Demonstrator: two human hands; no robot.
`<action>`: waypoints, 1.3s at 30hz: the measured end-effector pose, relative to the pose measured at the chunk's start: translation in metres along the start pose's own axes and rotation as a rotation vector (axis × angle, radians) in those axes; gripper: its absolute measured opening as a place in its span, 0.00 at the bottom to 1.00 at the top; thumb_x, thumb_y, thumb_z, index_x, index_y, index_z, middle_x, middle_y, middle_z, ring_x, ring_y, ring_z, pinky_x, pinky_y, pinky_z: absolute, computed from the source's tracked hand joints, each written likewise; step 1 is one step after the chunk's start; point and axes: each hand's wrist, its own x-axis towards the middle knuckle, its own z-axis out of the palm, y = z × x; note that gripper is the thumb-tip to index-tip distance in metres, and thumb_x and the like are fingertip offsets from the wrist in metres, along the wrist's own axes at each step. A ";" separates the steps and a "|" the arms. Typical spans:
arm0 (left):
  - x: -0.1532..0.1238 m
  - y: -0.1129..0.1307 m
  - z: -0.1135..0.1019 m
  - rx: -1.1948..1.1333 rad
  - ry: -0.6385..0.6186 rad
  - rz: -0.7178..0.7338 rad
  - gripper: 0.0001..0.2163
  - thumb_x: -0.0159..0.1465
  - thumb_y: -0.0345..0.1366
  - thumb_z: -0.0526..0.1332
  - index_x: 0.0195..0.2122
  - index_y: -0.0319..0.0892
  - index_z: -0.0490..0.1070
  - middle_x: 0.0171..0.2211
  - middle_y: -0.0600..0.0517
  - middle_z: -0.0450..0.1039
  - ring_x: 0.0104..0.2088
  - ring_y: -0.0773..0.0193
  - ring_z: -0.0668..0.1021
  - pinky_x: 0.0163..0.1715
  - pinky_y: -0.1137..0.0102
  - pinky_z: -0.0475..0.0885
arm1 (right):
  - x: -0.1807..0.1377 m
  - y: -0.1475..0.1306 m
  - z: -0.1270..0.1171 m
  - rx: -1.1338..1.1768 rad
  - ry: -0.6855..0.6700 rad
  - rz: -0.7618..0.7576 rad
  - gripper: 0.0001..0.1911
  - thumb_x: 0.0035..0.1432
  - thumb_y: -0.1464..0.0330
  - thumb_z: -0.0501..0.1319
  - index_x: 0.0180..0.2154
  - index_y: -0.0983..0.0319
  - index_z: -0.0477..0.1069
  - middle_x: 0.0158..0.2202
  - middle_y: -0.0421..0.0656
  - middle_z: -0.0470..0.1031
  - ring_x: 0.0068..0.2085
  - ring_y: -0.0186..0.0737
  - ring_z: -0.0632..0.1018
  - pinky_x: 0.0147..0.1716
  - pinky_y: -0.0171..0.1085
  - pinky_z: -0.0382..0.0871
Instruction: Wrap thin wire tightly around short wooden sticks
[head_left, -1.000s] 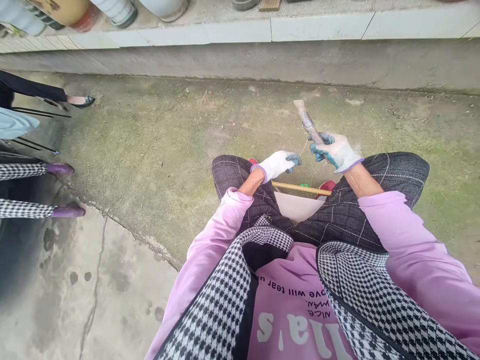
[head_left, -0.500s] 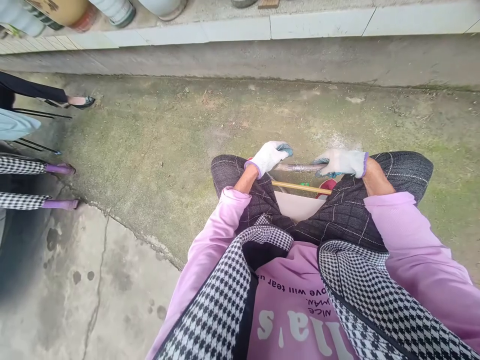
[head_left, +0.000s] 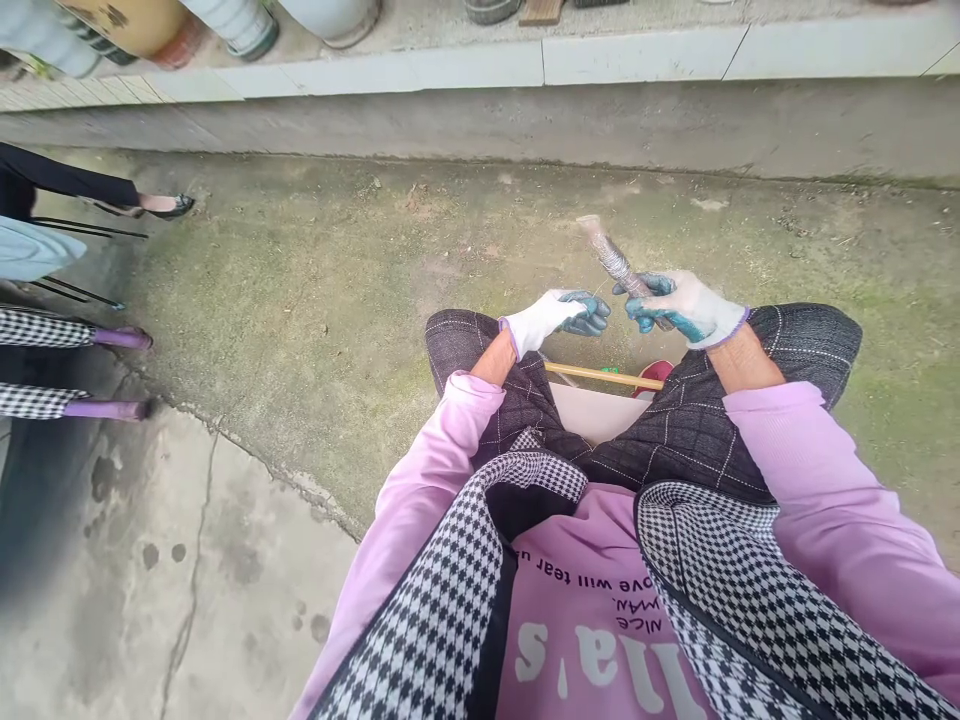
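Observation:
My right hand (head_left: 679,303), in a white work glove with a blue-green coated palm, is closed round a short stick (head_left: 616,262). Thin silvery wire or thread is wound about the stick's middle, and its pale far end points up and left. My left hand (head_left: 566,312), gloved alike, is a little to the left, apart from the stick, with its fingers curled together. A faint thin strand seems to run by its fingertips. What lies inside those fingers is mostly hidden. Both hands are above my knees.
Between my legs are a yellow rod (head_left: 604,375), a white surface (head_left: 596,412) and a red shoe (head_left: 652,377). A tiled ledge (head_left: 465,70) with pots (head_left: 334,15) runs along the top. Other people's legs (head_left: 67,180) and a stool show at the left.
The stick was level between both hands; now my right hand alone holds it, tilted up and left. My left hand has come off it and turned, showing its coated fingers.

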 end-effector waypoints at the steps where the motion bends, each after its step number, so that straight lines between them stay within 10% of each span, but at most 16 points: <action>1: -0.001 0.001 0.001 -0.009 -0.010 -0.012 0.08 0.78 0.36 0.81 0.47 0.35 0.90 0.40 0.39 0.94 0.41 0.57 0.94 0.67 0.53 0.90 | 0.001 -0.001 0.001 0.015 0.041 -0.005 0.33 0.47 0.59 0.86 0.55 0.64 0.93 0.31 0.40 0.81 0.26 0.37 0.77 0.22 0.33 0.57; 12: -0.032 0.023 0.010 0.008 -0.003 0.013 0.17 0.84 0.44 0.78 0.60 0.33 0.90 0.47 0.34 0.95 0.46 0.50 0.97 0.69 0.47 0.90 | 0.010 0.003 -0.002 0.152 0.178 -0.069 0.30 0.41 0.61 0.83 0.48 0.57 0.84 0.36 0.40 0.82 0.32 0.39 0.77 0.29 0.38 0.78; 24: -0.036 0.034 0.019 0.070 0.172 0.084 0.09 0.76 0.37 0.81 0.49 0.36 0.88 0.31 0.49 0.88 0.31 0.64 0.88 0.41 0.69 0.86 | -0.002 0.007 -0.005 0.168 0.126 -0.150 0.36 0.44 0.53 0.83 0.54 0.58 0.85 0.38 0.41 0.79 0.31 0.41 0.76 0.32 0.45 0.79; 30: -0.028 0.038 0.028 0.205 0.382 0.079 0.09 0.76 0.29 0.76 0.38 0.41 0.81 0.23 0.61 0.72 0.22 0.73 0.68 0.27 0.73 0.63 | 0.016 0.013 -0.010 -0.467 0.293 -0.008 0.28 0.59 0.56 0.80 0.59 0.58 0.91 0.42 0.49 0.88 0.40 0.54 0.85 0.43 0.48 0.85; 39: -0.025 0.021 0.019 0.788 0.414 0.207 0.12 0.74 0.29 0.72 0.32 0.47 0.76 0.29 0.56 0.75 0.37 0.60 0.75 0.47 0.65 0.73 | 0.027 0.014 -0.009 -0.790 0.332 0.044 0.31 0.68 0.61 0.76 0.69 0.60 0.94 0.46 0.51 0.94 0.49 0.64 0.92 0.53 0.49 0.85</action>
